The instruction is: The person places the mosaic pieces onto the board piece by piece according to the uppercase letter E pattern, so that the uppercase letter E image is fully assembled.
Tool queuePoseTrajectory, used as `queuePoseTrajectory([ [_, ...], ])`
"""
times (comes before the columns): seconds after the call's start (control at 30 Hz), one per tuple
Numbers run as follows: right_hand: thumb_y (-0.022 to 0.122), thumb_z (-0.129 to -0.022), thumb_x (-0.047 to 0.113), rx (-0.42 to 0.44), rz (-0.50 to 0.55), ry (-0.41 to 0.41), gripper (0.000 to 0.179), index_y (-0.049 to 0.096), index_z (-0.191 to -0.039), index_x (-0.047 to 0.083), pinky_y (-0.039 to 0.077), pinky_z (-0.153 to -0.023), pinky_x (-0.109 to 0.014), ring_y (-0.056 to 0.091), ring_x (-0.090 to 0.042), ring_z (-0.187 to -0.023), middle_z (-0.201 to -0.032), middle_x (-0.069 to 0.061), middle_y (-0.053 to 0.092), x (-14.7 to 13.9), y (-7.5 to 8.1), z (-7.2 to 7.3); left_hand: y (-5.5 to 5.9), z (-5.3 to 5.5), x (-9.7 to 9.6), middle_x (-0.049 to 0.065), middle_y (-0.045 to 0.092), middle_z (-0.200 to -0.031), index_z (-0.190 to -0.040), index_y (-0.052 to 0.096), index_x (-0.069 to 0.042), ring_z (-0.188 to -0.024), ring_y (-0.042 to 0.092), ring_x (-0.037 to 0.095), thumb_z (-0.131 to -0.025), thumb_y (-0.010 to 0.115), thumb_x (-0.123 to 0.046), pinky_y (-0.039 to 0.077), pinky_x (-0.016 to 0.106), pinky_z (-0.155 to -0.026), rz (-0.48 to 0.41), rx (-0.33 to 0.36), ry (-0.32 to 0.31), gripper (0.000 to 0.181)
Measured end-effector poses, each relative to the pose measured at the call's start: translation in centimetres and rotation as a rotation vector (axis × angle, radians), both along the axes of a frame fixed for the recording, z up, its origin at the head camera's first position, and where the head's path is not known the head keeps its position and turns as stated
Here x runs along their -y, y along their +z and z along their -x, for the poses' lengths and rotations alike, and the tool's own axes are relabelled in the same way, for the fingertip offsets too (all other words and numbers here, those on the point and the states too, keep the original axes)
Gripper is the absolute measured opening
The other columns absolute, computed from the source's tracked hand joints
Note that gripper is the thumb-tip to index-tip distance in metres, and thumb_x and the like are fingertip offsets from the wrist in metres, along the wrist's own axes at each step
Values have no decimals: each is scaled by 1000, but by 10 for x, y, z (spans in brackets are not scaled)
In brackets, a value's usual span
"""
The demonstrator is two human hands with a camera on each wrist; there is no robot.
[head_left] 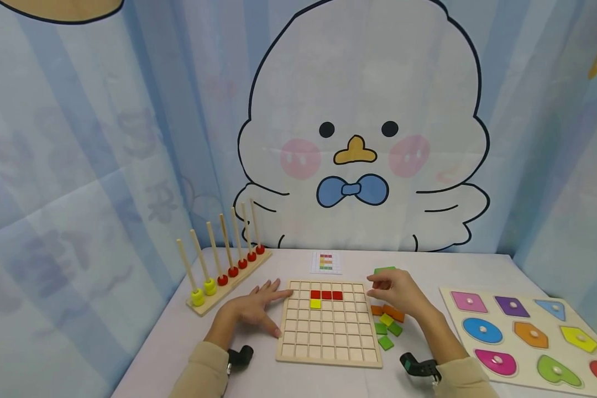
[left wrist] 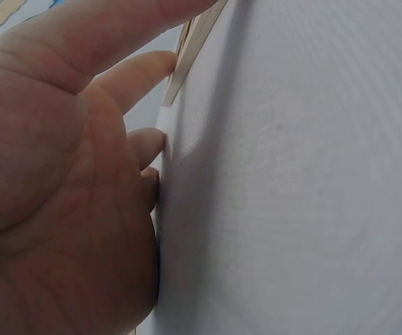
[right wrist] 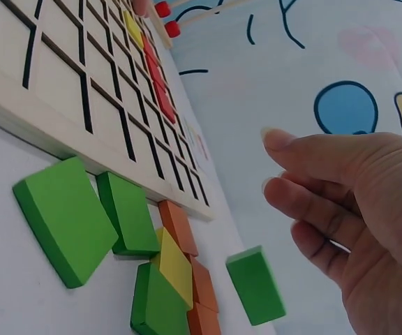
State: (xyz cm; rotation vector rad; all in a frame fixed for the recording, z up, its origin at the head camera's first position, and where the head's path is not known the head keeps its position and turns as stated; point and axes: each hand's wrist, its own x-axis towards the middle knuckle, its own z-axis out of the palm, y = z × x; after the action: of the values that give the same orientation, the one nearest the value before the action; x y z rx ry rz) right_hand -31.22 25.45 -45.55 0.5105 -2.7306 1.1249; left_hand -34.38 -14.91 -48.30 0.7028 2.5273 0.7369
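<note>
A wooden grid board [head_left: 328, 338] lies between the hands, with a row of three red tiles [head_left: 325, 295] and one yellow tile [head_left: 315, 304] beneath its left end. Spread along the board's left edge is the left hand [head_left: 252, 307], index finger and thumb at the rim. The right hand [head_left: 400, 290] hovers past the right edge, fingers loosely bent. In the right wrist view a gap shows between thumb and forefinger, nothing in it. Below it are loose green tiles [right wrist: 67, 222], a yellow tile [right wrist: 173, 267] and orange tiles [right wrist: 179, 227]. A separate green tile [head_left: 384, 270] lies behind the hand.
Behind the board lies a small card [head_left: 326, 271] with a coloured tile pattern. A peg stand [head_left: 231, 287] with red and yellow beads stands at the left. A shape puzzle board [head_left: 499, 301] with knobbed pieces lies at the right. A printed curtain [head_left: 204, 110] hangs behind the table.
</note>
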Motion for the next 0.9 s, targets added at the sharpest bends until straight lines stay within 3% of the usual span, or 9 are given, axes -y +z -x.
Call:
queuePoseTrajectory([
  [0.33,83,-88,13,109,-48,-22,32,77,-117,4,55,-69,-21,59,-16,-82,-92,-1,69,-11,-7,5,0,-1,0,10,3,-177,-161,39,-35,-163,-7,35,-73,94,-40,-5,58,-131,-10,8,-3,104],
  [0.67,80,-89,12,131,-108,67,18,82,-107,11,52,-69,-24,56,-17,-85,-98,2,72,-22,-14,9,0,0,0,10,2,-177,-161,38,-36,-163,-7,35,-73,93,-41,-6,58,-131,-12,2,-5,104],
  [0.9,86,-84,18,191,-105,89,19,83,-102,14,49,-74,-25,57,-17,-89,-100,3,73,-21,-17,9,-1,1,0,9,2,-177,-161,38,-37,-163,-7,34,-73,93,-41,-6,57,-131,-4,0,-5,105],
])
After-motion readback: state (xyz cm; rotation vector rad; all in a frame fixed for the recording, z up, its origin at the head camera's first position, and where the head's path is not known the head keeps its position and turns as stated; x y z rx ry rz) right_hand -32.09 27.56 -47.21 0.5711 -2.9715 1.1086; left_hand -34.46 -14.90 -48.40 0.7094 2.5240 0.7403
